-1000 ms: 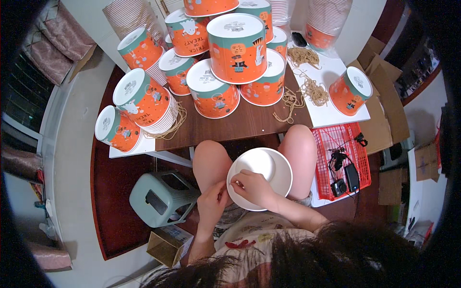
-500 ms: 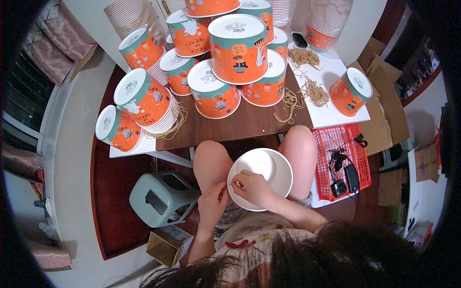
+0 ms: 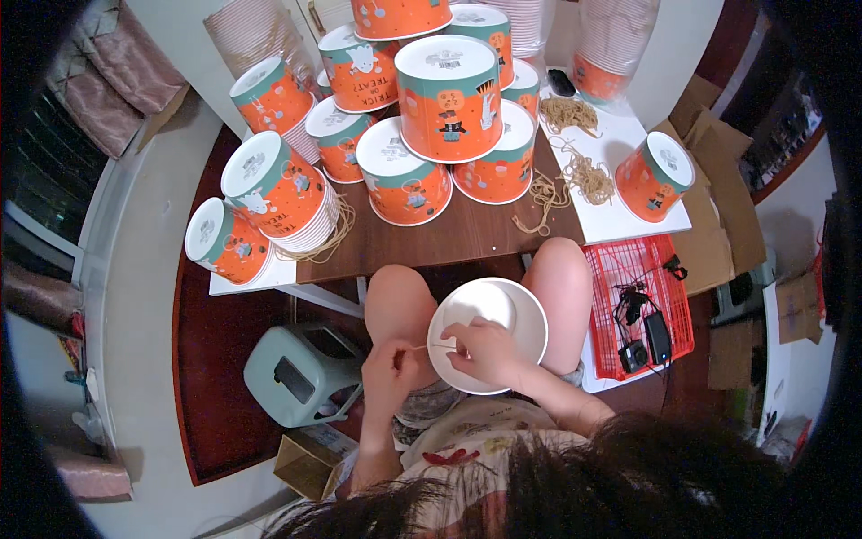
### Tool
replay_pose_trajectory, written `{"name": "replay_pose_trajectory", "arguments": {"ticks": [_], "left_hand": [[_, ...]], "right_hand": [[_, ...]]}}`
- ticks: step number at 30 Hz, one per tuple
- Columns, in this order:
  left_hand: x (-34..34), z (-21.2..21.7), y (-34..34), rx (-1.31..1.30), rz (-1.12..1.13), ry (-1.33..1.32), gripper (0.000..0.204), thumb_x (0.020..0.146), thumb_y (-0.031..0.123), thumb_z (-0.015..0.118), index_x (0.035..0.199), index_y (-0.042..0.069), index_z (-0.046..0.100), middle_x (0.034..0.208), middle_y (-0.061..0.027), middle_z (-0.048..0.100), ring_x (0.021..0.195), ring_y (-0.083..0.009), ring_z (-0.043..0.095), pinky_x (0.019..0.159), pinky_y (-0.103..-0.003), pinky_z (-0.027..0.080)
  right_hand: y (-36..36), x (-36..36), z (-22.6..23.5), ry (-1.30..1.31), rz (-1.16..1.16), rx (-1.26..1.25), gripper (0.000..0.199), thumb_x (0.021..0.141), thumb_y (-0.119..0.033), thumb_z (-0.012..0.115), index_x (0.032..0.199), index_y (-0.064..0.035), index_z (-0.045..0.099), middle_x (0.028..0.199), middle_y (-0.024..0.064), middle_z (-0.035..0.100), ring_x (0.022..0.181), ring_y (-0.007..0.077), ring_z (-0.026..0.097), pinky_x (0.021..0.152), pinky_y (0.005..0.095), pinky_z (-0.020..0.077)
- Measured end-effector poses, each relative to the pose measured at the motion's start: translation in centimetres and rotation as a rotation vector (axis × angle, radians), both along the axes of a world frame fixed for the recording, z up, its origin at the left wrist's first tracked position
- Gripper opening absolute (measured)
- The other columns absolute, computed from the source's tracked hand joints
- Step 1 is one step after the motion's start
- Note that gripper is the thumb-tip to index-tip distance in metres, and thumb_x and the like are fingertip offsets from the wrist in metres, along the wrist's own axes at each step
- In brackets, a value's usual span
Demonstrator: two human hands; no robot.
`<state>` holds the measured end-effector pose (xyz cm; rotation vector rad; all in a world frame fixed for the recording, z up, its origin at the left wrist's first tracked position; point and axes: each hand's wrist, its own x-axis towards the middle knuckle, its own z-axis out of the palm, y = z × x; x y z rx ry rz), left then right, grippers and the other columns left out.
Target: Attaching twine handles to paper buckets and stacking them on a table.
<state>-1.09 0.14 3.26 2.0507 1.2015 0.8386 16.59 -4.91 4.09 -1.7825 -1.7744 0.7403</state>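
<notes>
A round white-lined paper bucket (image 3: 532, 331) rests in my lap between my thighs, its open mouth facing up. My right hand (image 3: 489, 352) reaches over the rim into it, thumb and fingers curled round a thin cord (image 3: 424, 347) at the bucket's left side. Just outside the left rim, my left hand (image 3: 388, 377) is closed on the same cord. The short light stretch of cord runs between the two hands across the rim area. Whether it passes through the wall I cannot tell.
Orange and teal paper buckets (image 3: 404, 184) stand upside down in stacks on the brown table (image 3: 359, 247). Tan cord bundles (image 3: 588, 175) lie at its right beside a single bucket (image 3: 654, 180). A red crate (image 3: 606, 269) holds black cables; a grey-blue stool (image 3: 278, 377) stands left.
My right hand has shifted slightly right, away from my left hand, and its fingers have spread a little. A short stretch of cord now shows between the hands.
</notes>
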Motion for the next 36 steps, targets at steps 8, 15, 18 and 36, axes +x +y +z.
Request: {"name": "replay_pose_trajectory", "arguments": {"ticks": [8, 15, 18, 36], "left_hand": [[-2.2, 0.8, 0.8, -0.782, -0.189, -0.985, 0.004, 0.076, 0.008, 0.051, 0.076, 0.005, 0.049, 0.071, -0.003, 0.05, 0.071, -0.0117, 0.049, 0.066, -0.023, 0.039], [-0.3, 3.3, 1.9, -0.876, -0.216, -0.848, 0.007, 0.081, 0.004, 0.051, 0.087, 0.002, 0.054, 0.069, -0.0002, 0.052, 0.064, -0.0074, 0.048, 0.062, -0.02, 0.041], [1.9, 1.9, 2.2, -0.495, -0.297, -0.446, 0.011, 0.082, 0.003, 0.053, 0.093, 0.002, 0.055, 0.07, 0.0, 0.053, 0.065, -0.0061, 0.049, 0.059, -0.02, 0.041], [1.6, 1.2, 2.2, -0.614, -0.578, -0.364, 0.008, 0.084, 0.009, 0.053, 0.087, 0.003, 0.056, 0.08, -0.0008, 0.058, 0.076, -0.0073, 0.053, 0.068, -0.021, 0.043]], "right_hand": [[-0.9, 1.5, -0.1, 0.223, 0.048, 0.218, 0.017, 0.075, -0.011, 0.058, 0.092, -0.0105, 0.057, 0.064, 0.0025, 0.056, 0.065, 0.0177, 0.054, 0.057, 0.0324, 0.0398], [-1.0, 1.9, 1.2, 0.54, 0.109, 0.199, 0.014, 0.079, -0.001, 0.053, 0.091, -0.0057, 0.057, 0.069, 0.0023, 0.053, 0.061, 0.0079, 0.047, 0.054, 0.0219, 0.0377], [-0.9, 1.7, 3.6, 0.474, 0.18, 0.3, 0.015, 0.077, 0.0, 0.048, 0.09, -0.0047, 0.054, 0.075, 0.0079, 0.055, 0.066, 0.0162, 0.053, 0.06, 0.0277, 0.042], [-0.9, 1.5, 1.0, 0.072, 0.126, 0.412, 0.01, 0.07, -0.014, 0.059, 0.077, -0.0083, 0.061, 0.094, 0.0059, 0.055, 0.09, 0.0244, 0.052, 0.076, 0.0357, 0.0424]]}}
